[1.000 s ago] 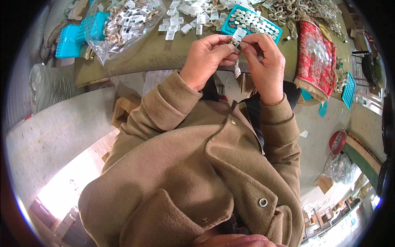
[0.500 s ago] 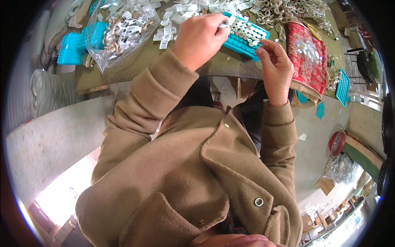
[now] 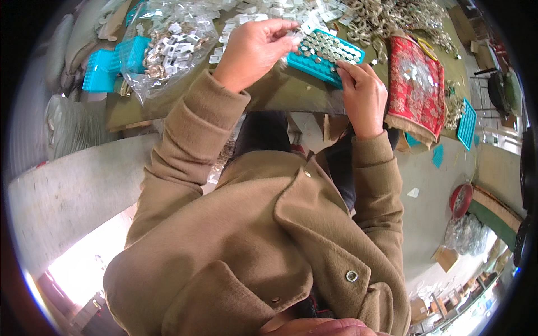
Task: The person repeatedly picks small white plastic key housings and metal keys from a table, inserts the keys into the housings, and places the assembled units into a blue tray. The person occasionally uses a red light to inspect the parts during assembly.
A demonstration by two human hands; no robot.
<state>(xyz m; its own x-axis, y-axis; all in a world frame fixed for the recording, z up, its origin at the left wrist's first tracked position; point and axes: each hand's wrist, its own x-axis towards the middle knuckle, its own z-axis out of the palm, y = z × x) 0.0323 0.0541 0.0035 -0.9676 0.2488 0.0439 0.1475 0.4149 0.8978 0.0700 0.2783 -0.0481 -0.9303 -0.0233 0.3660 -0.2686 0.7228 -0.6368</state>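
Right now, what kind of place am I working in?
Probably a small workshop for sorting or packing little metal parts. The table carries a teal tray filled with round silvery pieces, a clear bag of small parts and a pile of metal rings.

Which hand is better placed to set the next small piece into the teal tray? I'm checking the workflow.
Probably the left hand: its fingertips pinch a small clear piece beside the teal tray. The right hand rests on the tray's near edge.

Tray (image 3: 314, 63) is set on table (image 3: 291, 95), between left hand (image 3: 255, 47) and right hand (image 3: 363, 92); bag (image 3: 168, 47) is placed left, cloth (image 3: 417, 89) right of tray
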